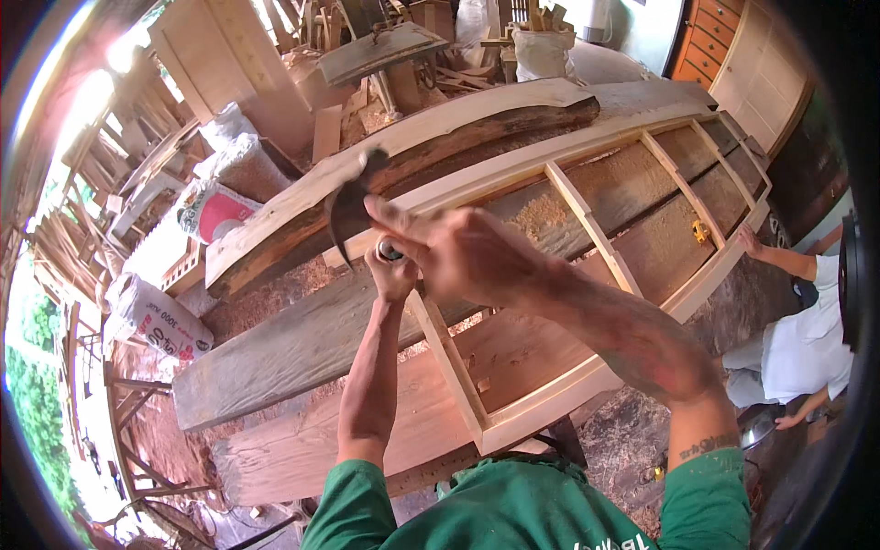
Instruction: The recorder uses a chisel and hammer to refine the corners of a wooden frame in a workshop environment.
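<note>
My right hand, blurred by motion, is closed round the handle of a claw hammer, whose dark head is up and to the left of my fingers. Just below it, my left hand is wrapped round an upright tool handle; only its round, metal-ringed top shows, and its lower end is hidden. Both hands are over the near left corner of a long, pale wooden frame with several crosspieces. The frame lies on thick planks.
A co-worker's hand touches the frame's right side. Inside the frame lies a small yellow tool near sawdust. A thick live-edge slab lies beyond, grey planks run underneath, and filled sacks stand at the left.
</note>
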A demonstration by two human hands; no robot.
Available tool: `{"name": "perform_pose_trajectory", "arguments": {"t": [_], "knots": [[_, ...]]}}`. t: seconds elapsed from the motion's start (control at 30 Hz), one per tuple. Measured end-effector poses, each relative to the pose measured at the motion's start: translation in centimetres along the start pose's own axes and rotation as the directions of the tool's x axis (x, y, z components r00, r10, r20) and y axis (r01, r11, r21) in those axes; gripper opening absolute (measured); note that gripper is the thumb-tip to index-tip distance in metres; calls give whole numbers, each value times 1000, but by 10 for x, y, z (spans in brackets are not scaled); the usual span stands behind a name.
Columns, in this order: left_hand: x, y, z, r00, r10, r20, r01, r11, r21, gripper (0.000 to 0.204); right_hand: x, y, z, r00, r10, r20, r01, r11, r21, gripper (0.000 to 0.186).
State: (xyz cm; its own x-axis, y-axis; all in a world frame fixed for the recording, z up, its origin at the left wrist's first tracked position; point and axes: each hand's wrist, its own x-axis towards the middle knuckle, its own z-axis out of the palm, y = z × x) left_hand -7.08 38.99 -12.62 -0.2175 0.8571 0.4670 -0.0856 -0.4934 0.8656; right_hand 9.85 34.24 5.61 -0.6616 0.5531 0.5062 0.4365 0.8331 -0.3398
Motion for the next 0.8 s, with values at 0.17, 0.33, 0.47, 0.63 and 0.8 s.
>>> {"name": "perform_pose_trajectory", "arguments": {"t": [0.17,0.33,0.47,0.63,0.8], "knots": [[4,11,4,997,47,60,-54,992,110,8,-13,5,20,945,-68,-321,131,975,180,57],[32,-12,-2,953,304,-9,-298,939,170,14,-35,25,29,946,252,204,-271,960,68,52],[69,-18,-6,950,-275,-151,280,960,11,19,-94,8,19,916,337,-220,-246,902,356,42],[72,-44,-33,758,-569,-318,532,822,-202,24,-193,-15,27,694,716,-80,-566,610,555,44],[28,2,-52,802,-597,22,515,671,-534,16,-320,-28,39,347,934,83,-840,270,471,47]]}}
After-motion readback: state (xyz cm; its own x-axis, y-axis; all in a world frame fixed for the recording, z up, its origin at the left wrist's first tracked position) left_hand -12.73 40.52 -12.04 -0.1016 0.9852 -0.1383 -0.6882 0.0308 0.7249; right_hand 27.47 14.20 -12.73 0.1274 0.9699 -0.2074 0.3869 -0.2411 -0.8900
